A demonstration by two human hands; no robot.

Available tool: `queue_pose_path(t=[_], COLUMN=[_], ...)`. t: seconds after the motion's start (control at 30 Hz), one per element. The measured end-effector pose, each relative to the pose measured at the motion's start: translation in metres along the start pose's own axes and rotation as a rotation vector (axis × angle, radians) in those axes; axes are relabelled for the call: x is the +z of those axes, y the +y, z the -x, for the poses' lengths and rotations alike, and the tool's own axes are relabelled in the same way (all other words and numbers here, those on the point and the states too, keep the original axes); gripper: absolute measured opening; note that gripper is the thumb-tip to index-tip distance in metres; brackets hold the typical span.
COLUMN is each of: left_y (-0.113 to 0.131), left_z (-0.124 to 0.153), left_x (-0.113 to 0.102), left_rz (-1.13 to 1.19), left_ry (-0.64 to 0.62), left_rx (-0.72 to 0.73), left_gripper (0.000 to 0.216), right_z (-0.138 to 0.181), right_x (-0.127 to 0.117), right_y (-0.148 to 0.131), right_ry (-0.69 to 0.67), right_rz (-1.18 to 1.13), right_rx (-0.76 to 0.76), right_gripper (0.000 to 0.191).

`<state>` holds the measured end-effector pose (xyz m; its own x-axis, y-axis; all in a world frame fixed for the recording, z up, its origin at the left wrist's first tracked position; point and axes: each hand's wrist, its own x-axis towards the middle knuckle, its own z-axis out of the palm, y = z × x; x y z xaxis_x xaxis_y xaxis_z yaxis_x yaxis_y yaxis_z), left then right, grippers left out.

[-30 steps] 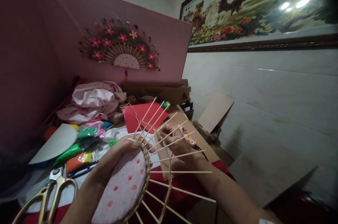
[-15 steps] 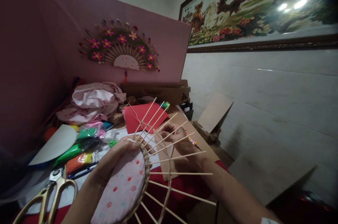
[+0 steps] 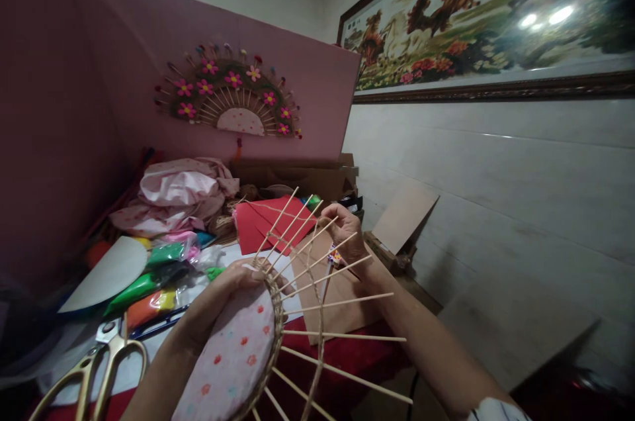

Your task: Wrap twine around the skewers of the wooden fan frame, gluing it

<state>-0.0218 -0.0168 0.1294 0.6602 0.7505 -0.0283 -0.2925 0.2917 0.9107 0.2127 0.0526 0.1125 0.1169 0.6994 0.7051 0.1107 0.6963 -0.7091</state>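
Note:
My left hand (image 3: 233,288) is closed on the upper edge of a half-round fan base (image 3: 233,355) covered in pale pink cloth with small red flowers. A braided cord edges its curve, and several thin wooden sticks (image 3: 364,338) fan outward from it. Jute twine (image 3: 320,315) runs across the sticks, partway along their length. Beyond the upper sticks, my right hand (image 3: 344,232) pinches this twine, with the fingertips partly behind a stick. From there a loose strand trails left over a red sheet (image 3: 253,226).
Gold-handled scissors (image 3: 86,374) lie at lower left. Behind them are bags of coloured clay (image 3: 131,288), a grey half-round card (image 3: 106,275) and crumpled pink cloth (image 3: 178,186). A finished flowered fan (image 3: 241,120) hangs on the pink panel (image 3: 317,103). Brown cardboard (image 3: 347,302) lies under my right arm.
My right hand has moved up and to the right, away from the sticks, drawing the twine outward. My left hand keeps its hold on the fan base.

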Motion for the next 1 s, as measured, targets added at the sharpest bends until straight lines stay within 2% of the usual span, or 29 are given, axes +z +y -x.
queue_pose_path(t=[0.2, 0.47, 0.8, 1.0], left_y=[0.002, -0.002, -0.004, -0.004], left_z=[-0.002, -0.003, -0.005, -0.007], left_x=[0.000, -0.001, -0.004, 0.000], left_rz=[-0.006, 0.002, -0.037, 0.032], left_ry=[0.004, 0.004, -0.011, 0.001], left_rx=[0.011, 0.019, -0.042, -0.012], left_gripper=[0.024, 0.023, 0.023, 0.016], right_z=[-0.006, -0.014, -0.017, -0.016], right_x=[0.004, 0.008, 0.011, 0.016], right_y=[-0.001, -0.008, -0.011, -0.008], right_ry=[0.059, 0.249, 0.192, 0.119], right_rz=[0.018, 0.083, 0.073, -0.046], right_rx=[-0.088, -0.176, -0.015, 0.045], right_gripper=[0.018, 0.026, 0.024, 0.024])
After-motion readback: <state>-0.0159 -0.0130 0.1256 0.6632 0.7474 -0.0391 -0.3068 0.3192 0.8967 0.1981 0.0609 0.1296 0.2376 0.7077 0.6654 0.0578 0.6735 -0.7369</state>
